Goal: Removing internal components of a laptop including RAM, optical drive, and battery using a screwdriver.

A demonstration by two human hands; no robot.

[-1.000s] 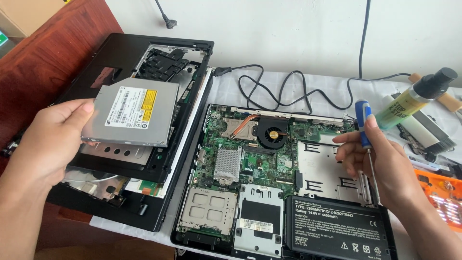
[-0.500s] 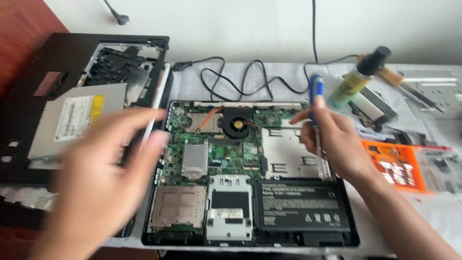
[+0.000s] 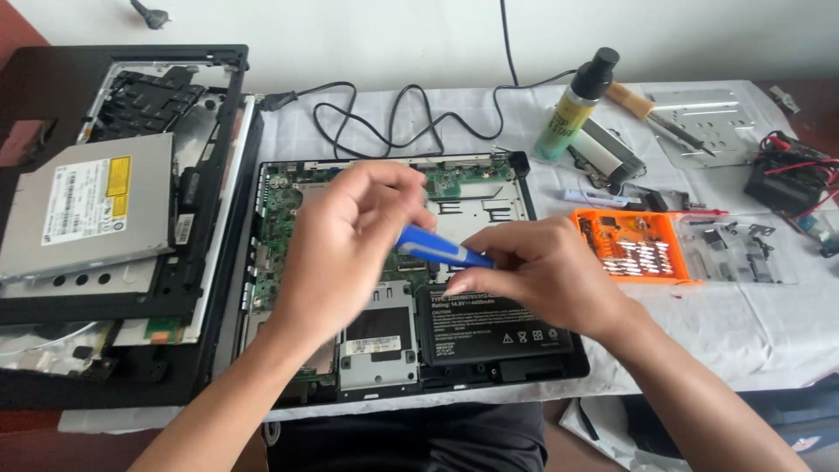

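Observation:
An opened laptop base [image 3: 489, 170] lies in front of me with its green circuit board exposed and a black battery [image 3: 489, 328] at its lower right. Both hands meet over the board on a blue-handled screwdriver [image 3: 433, 252]. My left hand [image 3: 345, 249] pinches the upper end of the handle. My right hand [image 3: 542, 275] grips the lower end near the shaft, just above the battery. The tip is hidden behind my fingers. A silver optical drive [image 3: 87, 205] rests on the black laptop cover [image 3: 105, 297] to the left.
A black power cable [image 3: 393, 114] loops behind the laptop. To the right stand a green spray bottle [image 3: 572, 109], an orange bit case [image 3: 634, 245], a clear screw tray [image 3: 743, 249], a metal plate [image 3: 708, 122] and a black part with red wires [image 3: 791, 179].
My left hand let go of the optical drive, which now lies on the cover, and moved right to the screwdriver. My right hand lowered the screwdriver over the board.

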